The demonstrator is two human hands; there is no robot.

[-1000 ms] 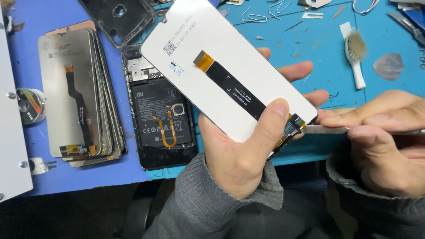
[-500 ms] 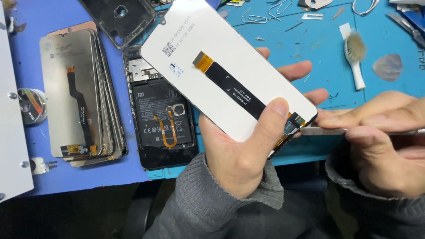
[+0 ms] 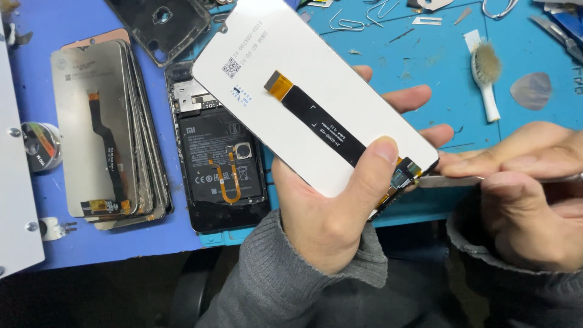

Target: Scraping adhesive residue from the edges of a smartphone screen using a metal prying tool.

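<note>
My left hand (image 3: 331, 212) grips a white phone display panel (image 3: 291, 73), back side up, with my thumb pressed on its black flex cable (image 3: 322, 124). The cable's connector end (image 3: 404, 177) hangs off the panel's lower corner. My right hand (image 3: 522, 194) pinches a thin metal tool (image 3: 449, 180), probably tweezers, with its tip touching that connector end. Both hands hover over the near edge of the blue work mat (image 3: 425, 79).
An opened phone body (image 3: 221, 164) with battery and orange flex lies on the mat under the panel. A stack of old display panels (image 3: 109, 127) sits to its left. A black back cover (image 3: 161, 24), a small brush (image 3: 486, 73), a pick (image 3: 531, 91) and paper clips (image 3: 349, 21) lie farther back.
</note>
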